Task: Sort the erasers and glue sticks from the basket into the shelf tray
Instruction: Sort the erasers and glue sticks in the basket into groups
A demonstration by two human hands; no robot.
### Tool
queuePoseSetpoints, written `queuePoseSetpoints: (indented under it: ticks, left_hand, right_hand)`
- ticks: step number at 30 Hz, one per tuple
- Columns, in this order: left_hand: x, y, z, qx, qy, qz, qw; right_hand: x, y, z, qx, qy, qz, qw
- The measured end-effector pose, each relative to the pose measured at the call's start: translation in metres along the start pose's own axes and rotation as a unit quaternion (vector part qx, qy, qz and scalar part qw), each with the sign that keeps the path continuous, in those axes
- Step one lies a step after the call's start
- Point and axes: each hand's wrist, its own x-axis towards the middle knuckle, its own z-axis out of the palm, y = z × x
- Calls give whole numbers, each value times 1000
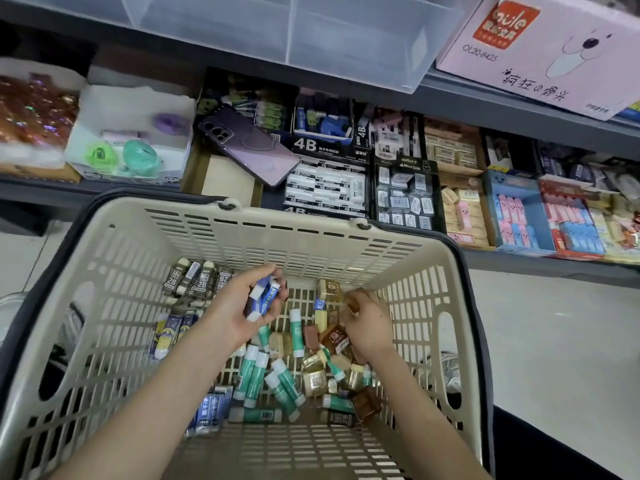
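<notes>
A cream plastic shopping basket (114,271) with slotted walls and a dark handle fills the near half of the view, and both hands are inside it. The left hand (239,313) is held above the basket floor, palm turned up, its fingers curled round a small bundle of blue-and-white erasers (263,299). The right hand (367,323) is lower and to the right, knuckles up, its fingertips pinching a small brown-wrapped eraser (351,304) just above the heap.

The other stock lies on the basket floor. Green-and-white glue sticks (287,382) lie crisscrossed in the middle, mixed on their right with gold and brown wrapped erasers (313,379). Dark-sleeved 2B erasers (197,278) are piled in the far left corner. Navy-sleeved erasers (173,330) lie along the left wall, and blue-sleeved erasers (211,410) lie nearer, left of the middle.

Beyond the basket runs a grey metal shelf (519,265) packed with open cardboard trays. Just past the far rim is a black tray of white 4B erasers (325,192), with a black tray of small wrapped erasers (405,199) to its right. Further right are trays of yellow, pink and blue erasers. A purple phone (249,147) lies face down across a brown cardboard tray (225,181) left of the 4B tray. On the shelf above sit a clear plastic bin (311,29) and a pink carton (554,53).
</notes>
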Motion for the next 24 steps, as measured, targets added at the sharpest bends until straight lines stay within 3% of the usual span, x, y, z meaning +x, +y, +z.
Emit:
queuePoseSetpoints:
  ticks: [5,10,16,20,24]
  left_hand:
    - [-5,4,-11,55,0,25,998]
    - [-9,6,-17,51,11,47,998]
    - [-7,9,-26,10,22,49,998]
    - [-8,10,-27,2,27,47,999]
    - [-11,10,-24,6,33,48,998]
  right_hand:
    - [-1,-6,14,-115,-24,38,992]
    - [9,-22,35,-10,-16,105,994]
    - [16,-45,58,-47,51,232,970]
    - [24,-52,64,-47,51,271,960]
    - [20,-50,62,-22,42,259,965]
